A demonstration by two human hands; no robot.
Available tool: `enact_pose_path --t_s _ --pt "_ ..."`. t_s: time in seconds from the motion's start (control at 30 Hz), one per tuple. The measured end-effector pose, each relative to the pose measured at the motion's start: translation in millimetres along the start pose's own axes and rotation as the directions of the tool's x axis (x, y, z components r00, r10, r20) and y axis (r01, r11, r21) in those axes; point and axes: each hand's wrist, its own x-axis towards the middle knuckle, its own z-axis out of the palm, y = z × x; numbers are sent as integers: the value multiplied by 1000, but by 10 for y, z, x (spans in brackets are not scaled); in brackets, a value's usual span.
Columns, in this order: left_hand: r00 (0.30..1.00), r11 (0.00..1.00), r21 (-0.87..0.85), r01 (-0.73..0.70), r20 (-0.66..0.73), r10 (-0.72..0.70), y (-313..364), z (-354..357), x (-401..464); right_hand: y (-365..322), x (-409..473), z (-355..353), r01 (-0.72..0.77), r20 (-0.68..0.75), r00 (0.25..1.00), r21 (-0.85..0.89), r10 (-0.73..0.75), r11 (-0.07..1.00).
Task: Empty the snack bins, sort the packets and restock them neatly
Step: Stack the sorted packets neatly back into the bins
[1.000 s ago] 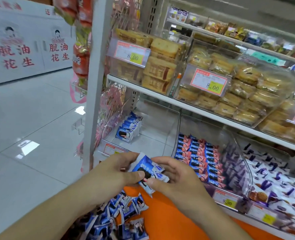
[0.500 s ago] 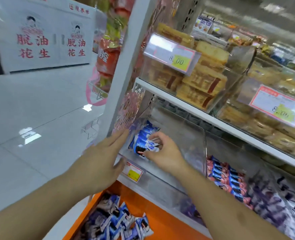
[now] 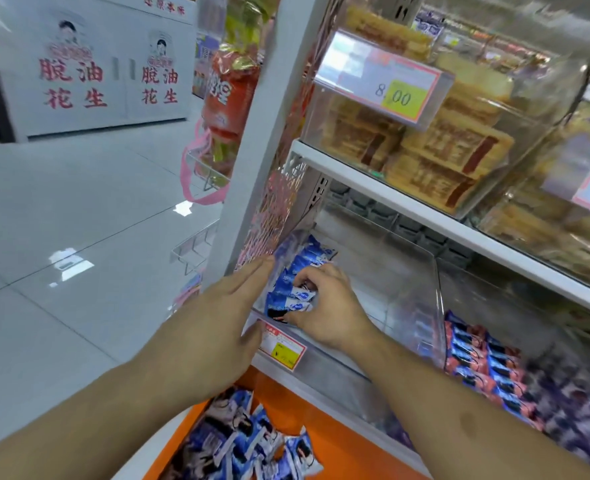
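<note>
Restocking, mid-step. The right hand (image 3: 324, 306), a second ago level with the left over the orange surface (image 3: 338, 441), now reaches into the clear bin (image 3: 407, 271), its grip grasping a blue packet (image 3: 297, 299) at the near end of the row (image 3: 300, 268). The left hand (image 3: 224, 313), released and flat-fingered, steadies the bin's outer wall. One more packet thus joins the row; a loose pile (image 3: 248, 441) waits below. The right fingertips are hidden among wrappers; the neighbouring bins are blurred.

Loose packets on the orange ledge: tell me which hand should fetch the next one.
Left, probably. The left hand is flat and holds nothing, nearer the loose packets; the right hand grips packets inside the clear bin.
</note>
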Motion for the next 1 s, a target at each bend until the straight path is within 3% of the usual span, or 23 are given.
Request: enact_pose_path --t_s 0.27,0.63,0.77,0.9,1.0 --pt "1000 1000 -18 13 9 -13 0 17 0 -21 -46 -11 -15 17 1000 -53 16 998" --pt "997 999 3 44 64 -44 41 -101 -83 -109 -183 -215 -92 47 995 28 90 995" --pt "991 998 17 55 122 -57 64 -247 -214 -208 -437 -414 -94 -30 994 188 101 978" --pt "957 994 19 108 270 -109 -13 -385 -419 -440 -1047 -552 16 -142 988 442 52 897" --pt "885 991 21 135 447 -130 -221 -296 -561 -565 -1608 -397 51 -76 997 544 -11 837"
